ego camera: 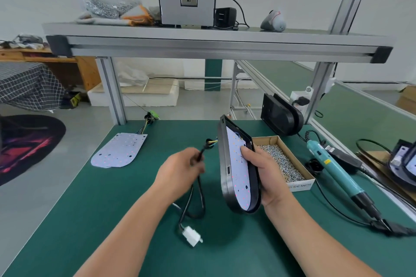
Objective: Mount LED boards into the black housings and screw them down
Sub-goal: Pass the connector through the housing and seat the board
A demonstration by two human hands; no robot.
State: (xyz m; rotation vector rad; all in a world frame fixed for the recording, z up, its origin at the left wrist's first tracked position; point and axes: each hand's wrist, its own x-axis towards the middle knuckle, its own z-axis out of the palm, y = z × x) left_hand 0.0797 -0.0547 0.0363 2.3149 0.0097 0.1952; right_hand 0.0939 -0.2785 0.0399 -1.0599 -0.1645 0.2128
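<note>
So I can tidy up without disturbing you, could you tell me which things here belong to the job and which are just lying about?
Job: black housing with LED board in right hand; cable in left hand; spare LED board; screw box; electric screwdriver.
Lying about: gloves, power adapter, both on the shelf.

The green surface [90,198] carries an LED board [119,150] at ten o'clock, a screw box [300,186] at two, a teal screwdriver [335,168] at three.

Green mat [78,209] free near-left; LED board [119,150] far left, screw box [292,153] & screwdriver [335,168] crowd right.
</note>
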